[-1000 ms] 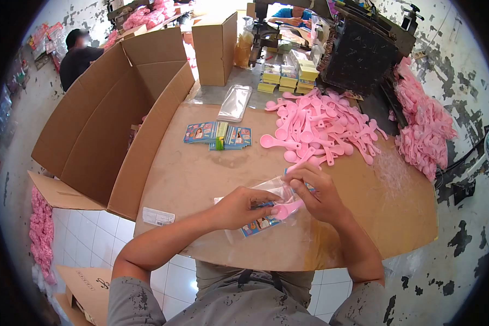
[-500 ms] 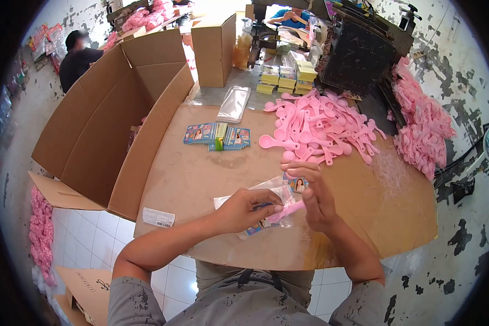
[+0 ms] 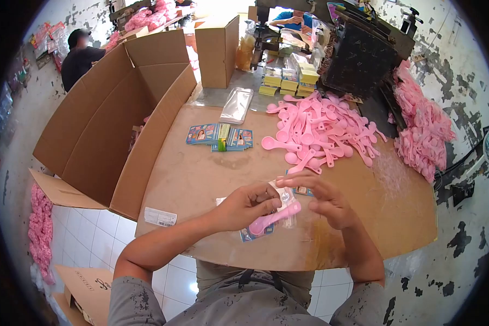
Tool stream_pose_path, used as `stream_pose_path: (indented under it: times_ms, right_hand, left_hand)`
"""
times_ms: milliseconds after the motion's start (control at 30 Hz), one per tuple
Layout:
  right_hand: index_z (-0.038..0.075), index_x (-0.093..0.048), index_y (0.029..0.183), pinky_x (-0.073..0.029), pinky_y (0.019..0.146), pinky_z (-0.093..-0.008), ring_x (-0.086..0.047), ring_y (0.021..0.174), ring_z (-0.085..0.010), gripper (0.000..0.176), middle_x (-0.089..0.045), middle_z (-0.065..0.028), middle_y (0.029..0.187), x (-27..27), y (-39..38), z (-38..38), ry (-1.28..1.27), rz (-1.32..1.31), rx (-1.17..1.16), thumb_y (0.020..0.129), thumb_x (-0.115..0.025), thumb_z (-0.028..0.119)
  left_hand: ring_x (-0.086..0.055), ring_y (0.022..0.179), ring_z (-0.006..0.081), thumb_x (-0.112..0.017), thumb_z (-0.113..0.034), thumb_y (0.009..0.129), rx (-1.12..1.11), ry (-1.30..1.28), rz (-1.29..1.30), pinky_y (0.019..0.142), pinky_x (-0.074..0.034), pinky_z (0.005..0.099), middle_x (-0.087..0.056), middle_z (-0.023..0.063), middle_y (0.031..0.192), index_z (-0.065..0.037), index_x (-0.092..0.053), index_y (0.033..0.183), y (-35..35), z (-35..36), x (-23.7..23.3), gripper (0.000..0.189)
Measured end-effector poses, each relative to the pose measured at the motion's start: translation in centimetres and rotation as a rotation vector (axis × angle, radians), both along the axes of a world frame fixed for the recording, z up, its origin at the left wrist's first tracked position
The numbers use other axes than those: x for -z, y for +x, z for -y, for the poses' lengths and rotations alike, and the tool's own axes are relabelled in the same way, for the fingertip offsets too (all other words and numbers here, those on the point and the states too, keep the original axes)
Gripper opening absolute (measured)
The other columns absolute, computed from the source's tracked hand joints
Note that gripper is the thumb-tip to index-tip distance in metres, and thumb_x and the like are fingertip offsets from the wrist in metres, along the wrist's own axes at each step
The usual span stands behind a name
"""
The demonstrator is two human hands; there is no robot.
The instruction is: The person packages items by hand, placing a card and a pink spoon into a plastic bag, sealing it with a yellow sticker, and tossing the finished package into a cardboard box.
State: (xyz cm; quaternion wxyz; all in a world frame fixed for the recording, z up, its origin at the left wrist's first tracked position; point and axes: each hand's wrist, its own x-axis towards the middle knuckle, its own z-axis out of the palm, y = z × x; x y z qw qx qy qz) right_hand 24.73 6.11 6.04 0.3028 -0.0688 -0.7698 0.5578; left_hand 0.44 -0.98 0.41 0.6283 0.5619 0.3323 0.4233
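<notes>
Close to the table's front edge lies a clear plastic bag (image 3: 271,230) with a pink measuring spoon (image 3: 275,218) and a blue printed card (image 3: 248,236) at it. My left hand (image 3: 245,208) is closed, thumb and fingers pinching the upper edge of the bag. The spoon lies slantwise, its bowl to the lower left. My right hand (image 3: 331,202) hovers just right of the bag, fingers stretched out and apart, holding nothing. Partly hidden behind it is another printed card (image 3: 303,190). More clear plastic shows under and between the hands.
A heap of pink spoons (image 3: 315,127) covers the back right. Banded cards (image 3: 236,139) and clear bags (image 3: 237,104) lie further left. A large open carton (image 3: 152,138) stands at the left edge. Stacked cards (image 3: 289,80) and a black machine (image 3: 353,60) are behind. Another person (image 3: 79,62) sits far left.
The pink spoon has moved down and left over the card and bag. My right hand has drawn slightly right and downward, away from the spoon's handle. My left hand has barely moved.
</notes>
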Motion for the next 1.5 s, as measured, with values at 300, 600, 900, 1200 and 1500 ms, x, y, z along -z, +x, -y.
stream_pose_path:
  times_ms: [300,600,900,1200,1500]
  right_hand:
    - [0.006,-0.076,0.12,-0.055,0.094,-0.036,-0.068,0.108,-0.0229,0.032,-0.071,-0.0082,0.117,-2.0,-1.3,1.2,0.322,0.164,0.023,0.089,-0.079,0.0]
    - [0.007,-0.08,0.111,-0.054,0.083,-0.0331,-0.068,0.095,-0.0188,0.023,-0.073,-0.0067,0.107,-3.3,-1.9,0.6,0.266,0.187,0.054,0.088,-0.082,0.005]
    - [0.004,-0.073,0.09,-0.05,0.074,-0.034,-0.066,0.086,-0.0184,0.007,-0.067,-0.0079,0.089,-7.4,-2.6,2.4,0.357,0.108,0.27,0.085,-0.077,0.0]
    - [0.003,-0.071,0.096,-0.052,0.068,-0.0347,-0.068,0.076,-0.0204,0.01,-0.068,-0.008,0.085,-9.9,-2.0,2.8,0.696,0.25,0.573,0.088,-0.076,0.004]
    - [0.002,-0.072,0.105,-0.052,0.065,-0.0328,-0.067,0.074,-0.0187,0.014,-0.067,-0.0087,0.086,-8.3,-2.6,3.0,0.568,0.291,0.484,0.091,-0.075,0.004]
  left_hand:
    - [-0.066,0.068,0.0081,-0.057,-0.036,0.11,0.216,-0.06,0.049,0.056,-0.052,0.0251,-0.067,0.0026,0.086,-0.007,-0.056,0.125,-0.1,0.0,-0.3,0.033]
    - [-0.064,0.069,0.0117,-0.058,-0.049,0.106,0.334,-0.131,0.203,0.055,-0.052,0.0285,-0.065,0.0046,0.087,-0.007,-0.053,0.136,-0.7,-0.3,-0.3,0.051]
    - [-0.058,0.128,0.0188,-0.054,-0.032,0.111,0.065,0.108,0.14,0.11,-0.044,0.0352,-0.061,0.0097,0.138,-0.005,-0.054,0.142,-0.7,-0.7,-0.2,0.041]
    - [-0.057,0.135,0.0244,-0.066,-0.014,0.1,-0.142,0.514,-0.124,0.112,-0.045,0.0389,-0.059,0.0138,0.146,-0.002,-0.058,0.143,-0.8,0.9,-2.7,0.046]
    - [-0.071,0.111,0.0145,-0.069,-0.008,0.101,-0.239,0.49,-0.185,0.092,-0.057,0.0293,-0.074,0.0102,0.123,-0.001,-0.063,0.136,-0.3,0.9,-2.6,0.036]
